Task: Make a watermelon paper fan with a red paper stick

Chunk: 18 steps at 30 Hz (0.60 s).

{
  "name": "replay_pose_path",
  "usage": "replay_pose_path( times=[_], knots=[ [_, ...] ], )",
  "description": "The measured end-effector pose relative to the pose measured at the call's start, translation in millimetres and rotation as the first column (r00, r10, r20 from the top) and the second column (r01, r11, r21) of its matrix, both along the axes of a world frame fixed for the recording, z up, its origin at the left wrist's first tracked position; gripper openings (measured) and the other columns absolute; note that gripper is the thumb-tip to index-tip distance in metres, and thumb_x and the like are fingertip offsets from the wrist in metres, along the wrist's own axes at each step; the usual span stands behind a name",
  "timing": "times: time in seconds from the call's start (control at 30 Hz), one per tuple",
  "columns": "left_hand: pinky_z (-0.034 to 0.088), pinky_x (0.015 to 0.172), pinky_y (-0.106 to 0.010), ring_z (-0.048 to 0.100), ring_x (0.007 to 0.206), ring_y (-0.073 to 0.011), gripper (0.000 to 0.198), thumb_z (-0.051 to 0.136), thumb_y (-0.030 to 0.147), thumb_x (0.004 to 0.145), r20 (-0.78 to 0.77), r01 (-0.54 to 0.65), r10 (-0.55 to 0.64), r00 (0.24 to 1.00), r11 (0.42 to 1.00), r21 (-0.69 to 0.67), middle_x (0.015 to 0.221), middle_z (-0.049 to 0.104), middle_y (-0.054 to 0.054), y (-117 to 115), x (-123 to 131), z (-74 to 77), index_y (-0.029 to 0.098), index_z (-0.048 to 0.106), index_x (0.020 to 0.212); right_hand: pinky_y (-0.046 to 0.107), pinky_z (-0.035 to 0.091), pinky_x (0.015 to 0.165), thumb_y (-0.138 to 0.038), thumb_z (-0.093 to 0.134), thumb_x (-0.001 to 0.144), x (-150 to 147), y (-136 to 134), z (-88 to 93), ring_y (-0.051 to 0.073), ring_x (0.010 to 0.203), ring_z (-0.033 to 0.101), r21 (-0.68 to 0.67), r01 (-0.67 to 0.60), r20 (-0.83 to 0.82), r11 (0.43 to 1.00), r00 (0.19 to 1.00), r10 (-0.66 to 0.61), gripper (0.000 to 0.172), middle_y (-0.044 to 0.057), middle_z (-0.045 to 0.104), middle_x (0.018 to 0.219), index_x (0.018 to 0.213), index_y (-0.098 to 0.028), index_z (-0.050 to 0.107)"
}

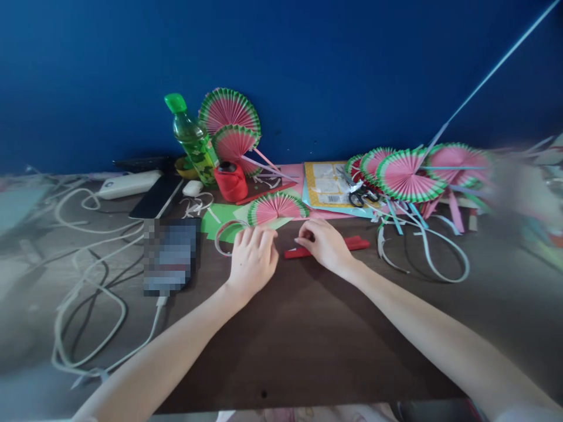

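Note:
My left hand [254, 258] is closed, its fingers curled down and whatever they hold hidden from me. Just behind it is a roll of tape [219, 239], partly covered by the hand. My right hand [326, 245] makes a pinch with thumb and forefinger; anything between the tips is too small to make out. Beneath that hand lies a red folded paper strip [356, 244] on the dark table [281, 346]. Beyond both hands, a pink and green pleated paper fan [278, 207] rests on green paper [215, 221].
More paper fans [411, 176] are heaped at the right beside scissors [364, 197] and white strips [444, 275]. Two fans [229, 111] lean on the blue wall behind a green bottle [190, 132] and a red roll [231, 183]. Phones [156, 196] and a white cable [61, 328] occupy the left.

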<state>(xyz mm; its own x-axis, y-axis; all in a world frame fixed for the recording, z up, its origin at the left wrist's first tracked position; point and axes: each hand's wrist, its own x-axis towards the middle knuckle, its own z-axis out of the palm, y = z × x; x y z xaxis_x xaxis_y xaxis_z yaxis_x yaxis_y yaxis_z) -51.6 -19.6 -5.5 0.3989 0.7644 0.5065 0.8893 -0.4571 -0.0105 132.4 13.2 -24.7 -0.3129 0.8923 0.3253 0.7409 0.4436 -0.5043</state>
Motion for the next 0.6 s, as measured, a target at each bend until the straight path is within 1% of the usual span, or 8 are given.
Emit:
replay_pose_path(
  times=[0.07,0.17,0.27,0.37,0.43,0.5,0.57,0.6],
  knots=[
    [0.04,0.072,-0.036,0.053,0.083,-0.025,0.013,0.048,0.02,0.078,-0.062,-0.164,0.162,0.985,0.986,-0.029,0.085,0.058,-0.01,4,-3,4.3,0.014,0.054,0.088,0.029,0.039,0.066,-0.021,0.06,0.079,-2,-2,-2.1,0.017,0.072,0.052,0.176,0.02,0.023,0.984,0.999,-0.025,0.012,0.002,0.059,0.072,0.07,-0.018,0.053],
    [0.041,0.072,-0.037,0.054,0.087,-0.0275,0.022,0.05,0.033,0.078,-0.153,-0.315,0.297,0.942,0.943,-0.107,0.088,0.057,-0.011,10,-10,8.8,0.014,0.051,0.089,0.029,0.038,0.067,-0.022,0.051,0.086,-4,-6,-0.7,0.017,0.072,0.052,0.375,0.027,0.026,0.927,0.999,-0.04,0.012,0.003,0.062,0.073,0.075,-0.018,0.054],
    [0.042,0.065,-0.032,0.058,0.083,-0.0247,0.019,0.044,0.031,0.082,-0.173,-0.402,0.366,0.914,0.874,-0.274,0.088,0.059,-0.01,15,-16,10.5,0.015,0.048,0.092,0.029,0.039,0.068,-0.021,0.045,0.088,-7,-11,2.7,0.018,0.073,0.052,0.444,0.009,0.014,0.896,1.0,-0.017,0.014,0.004,0.062,0.074,0.079,-0.018,0.055],
    [0.041,0.058,-0.03,0.06,0.072,-0.022,0.014,0.04,0.027,0.085,-0.126,-0.424,0.41,0.904,0.81,-0.405,0.079,0.06,-0.007,16,-17,10.2,0.017,0.046,0.092,0.03,0.039,0.068,-0.018,0.043,0.088,-8,-13,4.4,0.018,0.074,0.052,0.465,-0.013,0.001,0.885,1.0,0.014,0.013,0.004,0.062,0.074,0.082,-0.019,0.055],
    [0.041,0.058,-0.03,0.06,0.069,-0.0214,0.012,0.039,0.026,0.085,0.002,-0.381,0.412,0.911,0.845,-0.375,0.074,0.059,-0.005,15,-13,9.3,0.018,0.045,0.092,0.031,0.041,0.07,-0.016,0.043,0.087,-8,-14,4.6,0.019,0.077,0.053,0.474,-0.019,-0.02,0.88,0.999,0.033,0.012,0.005,0.063,0.078,0.086,-0.018,0.055],
    [0.042,0.06,-0.03,0.06,0.069,-0.0198,0.011,0.037,0.026,0.086,0.21,-0.262,0.33,0.92,0.918,-0.298,0.073,0.059,-0.005,12,-6,8.4,0.017,0.042,0.092,0.033,0.042,0.072,-0.015,0.043,0.086,-7,-15,4.9,0.02,0.08,0.054,0.482,-0.025,-0.052,0.876,0.997,0.057,0.013,0.007,0.064,0.086,0.094,-0.018,0.054],
    [0.044,0.064,-0.03,0.059,0.067,-0.017,0.011,0.037,0.026,0.087,0.419,-0.027,0.145,0.896,0.961,-0.274,0.071,0.058,-0.003,9,4,7.3,0.018,0.039,0.094,0.036,0.044,0.075,-0.014,0.043,0.085,-6,-16,5.4,0.021,0.087,0.054,0.497,-0.033,-0.088,0.867,0.992,0.089,0.02,0.009,0.062,0.094,0.103,-0.017,0.051],
    [0.044,0.064,-0.029,0.058,0.064,-0.0154,0.012,0.037,0.027,0.088,0.514,0.098,0.067,0.855,0.953,-0.287,0.07,0.058,-0.001,7,10,6.5,0.018,0.038,0.096,0.037,0.045,0.077,-0.013,0.042,0.085,-6,-17,5.6,0.022,0.091,0.054,0.505,-0.045,-0.105,0.862,0.988,0.113,0.025,0.011,0.061,0.098,0.109,-0.017,0.048]
  ],
)
